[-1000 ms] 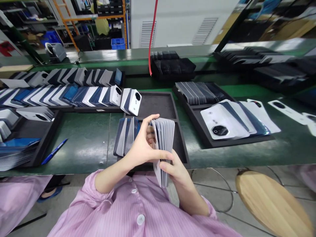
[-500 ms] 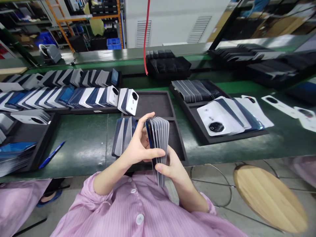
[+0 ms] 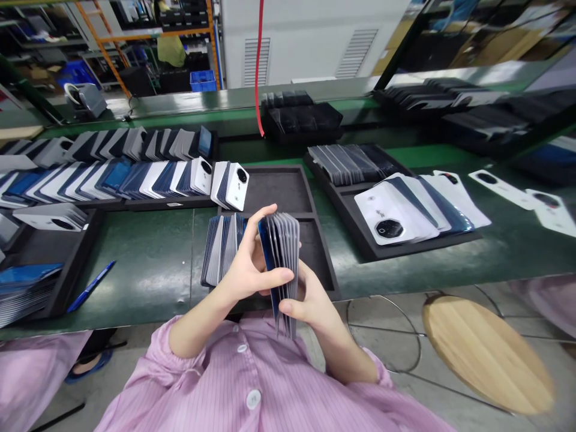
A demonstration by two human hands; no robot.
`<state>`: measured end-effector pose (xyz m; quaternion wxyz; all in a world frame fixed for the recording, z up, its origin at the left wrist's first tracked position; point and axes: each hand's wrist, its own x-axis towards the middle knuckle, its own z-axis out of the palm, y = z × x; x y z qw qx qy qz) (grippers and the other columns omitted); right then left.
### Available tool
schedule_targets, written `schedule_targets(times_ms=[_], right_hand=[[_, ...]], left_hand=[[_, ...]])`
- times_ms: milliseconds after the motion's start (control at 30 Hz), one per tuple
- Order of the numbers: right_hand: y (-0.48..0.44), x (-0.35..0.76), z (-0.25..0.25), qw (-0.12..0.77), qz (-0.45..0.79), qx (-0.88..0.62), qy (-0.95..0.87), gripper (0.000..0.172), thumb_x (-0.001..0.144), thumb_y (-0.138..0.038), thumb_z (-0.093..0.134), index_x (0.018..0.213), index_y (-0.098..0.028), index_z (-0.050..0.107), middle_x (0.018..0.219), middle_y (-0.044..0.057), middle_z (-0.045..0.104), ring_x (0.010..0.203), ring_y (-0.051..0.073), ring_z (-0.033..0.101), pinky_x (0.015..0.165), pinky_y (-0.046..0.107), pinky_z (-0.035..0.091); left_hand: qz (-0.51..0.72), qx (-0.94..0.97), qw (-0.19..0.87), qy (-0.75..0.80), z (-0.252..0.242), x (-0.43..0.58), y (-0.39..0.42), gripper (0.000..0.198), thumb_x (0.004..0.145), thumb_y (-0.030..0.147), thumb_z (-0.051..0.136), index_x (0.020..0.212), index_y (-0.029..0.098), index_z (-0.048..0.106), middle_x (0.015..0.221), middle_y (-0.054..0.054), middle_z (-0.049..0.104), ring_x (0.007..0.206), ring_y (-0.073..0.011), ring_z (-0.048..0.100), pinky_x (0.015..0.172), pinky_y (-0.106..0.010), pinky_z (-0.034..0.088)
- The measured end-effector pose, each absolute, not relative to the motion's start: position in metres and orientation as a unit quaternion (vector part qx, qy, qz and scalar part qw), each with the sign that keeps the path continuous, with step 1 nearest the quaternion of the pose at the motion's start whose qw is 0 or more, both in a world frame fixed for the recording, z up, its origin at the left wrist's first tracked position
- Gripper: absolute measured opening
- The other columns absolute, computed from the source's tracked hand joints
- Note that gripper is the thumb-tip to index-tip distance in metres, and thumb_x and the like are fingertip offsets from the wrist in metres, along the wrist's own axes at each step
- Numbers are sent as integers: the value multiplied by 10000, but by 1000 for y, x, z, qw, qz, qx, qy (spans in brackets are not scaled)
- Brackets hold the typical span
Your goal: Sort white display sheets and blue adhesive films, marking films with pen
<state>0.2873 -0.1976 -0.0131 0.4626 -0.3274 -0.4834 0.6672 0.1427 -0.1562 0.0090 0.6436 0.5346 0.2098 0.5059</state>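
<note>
A stack of thin phone back panels (image 3: 288, 240), grey-edged with a blue face on its left, stands on edge between my two hands. My left hand (image 3: 252, 267) wraps its left side, thumb across the near edges and index finger up at the top corner. Lower on the right, my right hand (image 3: 308, 297) grips the stack, its thumb on the near edges and its other fingers hidden behind. Under and beyond my hands lies a black two-part tray (image 3: 288, 189). Grey and blue panels (image 3: 221, 249) stand in its near left part, and white panels with camera cutouts (image 3: 234, 186) lean at its far left.
Long rows of white and blue panels (image 3: 90, 177) fill trays on the left. A blue pen (image 3: 91, 286) lies on the green bench. To the right, another tray (image 3: 346, 225) holds fanned white panels (image 3: 391, 213). A round wooden stool (image 3: 488, 354) stands below.
The stack has turned slightly, so more of its blue left face shows. Both hands keep hold of it, and the whole view has shifted a little.
</note>
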Motion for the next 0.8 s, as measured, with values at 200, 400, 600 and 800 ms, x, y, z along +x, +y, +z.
schedule_targets(times_ms=[200,400,600,800], right_hand=[[-199,287,-16,470,669,-329,-472,889,579,-544,929,1300,-204,535,1176,132,692,1056,301,710,829,393,629],[-199,286,-19,467,680,-327,-461,922,547,-537,946,1303,-211,530,1208,133,676,1102,320,695,869,421,621],[-198,286,-19,479,668,-328,-465,904,543,-532,950,1285,-206,551,1203,134,686,1100,315,697,858,405,624],[-199,286,-20,470,670,-335,-467,950,531,-571,944,1310,-206,542,1207,132,679,1122,320,683,873,411,618]], left_hand=[[507,536,645,199,4,142,-156,972,710,421,866,1490,334,293,1269,-91,616,1126,-301,683,994,-488,535],[501,540,642,214,2,142,-156,991,702,464,861,1499,339,285,1293,-100,605,1141,-318,678,1006,-519,525],[512,536,641,199,4,143,-157,954,717,420,859,1483,329,297,1271,-89,609,1110,-286,692,989,-466,548],[514,542,633,203,2,144,-156,949,722,463,844,1477,315,290,1293,-110,591,1093,-285,690,965,-466,559]])
